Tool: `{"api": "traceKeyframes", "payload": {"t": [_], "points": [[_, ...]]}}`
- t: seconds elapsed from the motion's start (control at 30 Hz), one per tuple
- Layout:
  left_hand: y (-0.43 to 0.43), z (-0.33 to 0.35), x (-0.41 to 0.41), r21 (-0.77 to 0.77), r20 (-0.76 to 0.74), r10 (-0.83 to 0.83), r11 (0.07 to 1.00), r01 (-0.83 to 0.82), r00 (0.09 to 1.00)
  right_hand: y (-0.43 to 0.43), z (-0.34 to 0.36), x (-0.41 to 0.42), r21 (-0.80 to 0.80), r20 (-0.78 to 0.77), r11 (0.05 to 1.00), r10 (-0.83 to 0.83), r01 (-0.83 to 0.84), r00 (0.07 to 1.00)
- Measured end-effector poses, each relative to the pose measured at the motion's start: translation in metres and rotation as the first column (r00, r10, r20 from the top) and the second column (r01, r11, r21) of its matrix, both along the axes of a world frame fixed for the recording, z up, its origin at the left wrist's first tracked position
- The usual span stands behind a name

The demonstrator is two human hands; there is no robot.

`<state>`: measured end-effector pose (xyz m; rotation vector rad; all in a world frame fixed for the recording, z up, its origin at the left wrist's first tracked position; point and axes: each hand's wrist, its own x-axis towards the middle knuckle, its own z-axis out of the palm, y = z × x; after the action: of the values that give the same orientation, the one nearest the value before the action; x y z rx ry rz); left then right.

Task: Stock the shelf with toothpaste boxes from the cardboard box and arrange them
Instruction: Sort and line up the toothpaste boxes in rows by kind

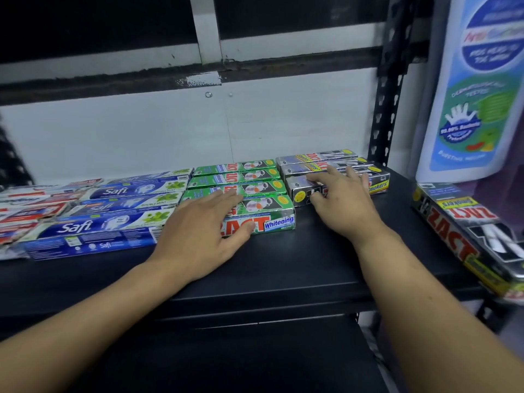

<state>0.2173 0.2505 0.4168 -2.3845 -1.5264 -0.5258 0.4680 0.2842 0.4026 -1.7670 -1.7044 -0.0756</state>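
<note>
Head view: left hand (204, 231) flat on front green box (279, 212), fingers straight across top, thumb against front face. Right hand (340, 205) spread over front silver box (300, 194), fingers extended and apart, gripping nothing. Green boxes in row front to back mid-shelf (297, 268); silver row just right of them, blue boxes (113, 225) just left. Loose silver box (465, 231) lies well apart at right edge, below bottle (476, 95).
</note>
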Motion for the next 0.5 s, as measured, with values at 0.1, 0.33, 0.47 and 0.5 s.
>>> {"api": "traceKeyframes", "payload": {"t": [0.1,0.33,0.47,0.5], "points": [[0.0006,-0.0006,-0.0005,0.004,0.002,-0.002,1.000,0.002,1.000,0.0012,-0.0009,0.0008,0.012,0.007,1.000,0.006,-0.006,1.000],[0.0040,-0.0033,-0.0024,0.012,0.025,-0.004,1.000,0.004,1.000,0.0040,-0.0050,0.0041,0.028,0.061,1.000,0.003,-0.005,0.998],[0.0037,-0.0029,-0.0029,-0.001,0.029,-0.017,1.000,0.017,0.999,0.0019,-0.0049,0.0048,0.023,0.067,1.000,-0.018,0.016,0.998],[0.0029,-0.0025,-0.0031,0.000,0.033,-0.017,1.000,0.017,0.999,0.0003,-0.0045,0.0037,0.014,0.069,1.000,-0.023,0.022,0.997]]}}
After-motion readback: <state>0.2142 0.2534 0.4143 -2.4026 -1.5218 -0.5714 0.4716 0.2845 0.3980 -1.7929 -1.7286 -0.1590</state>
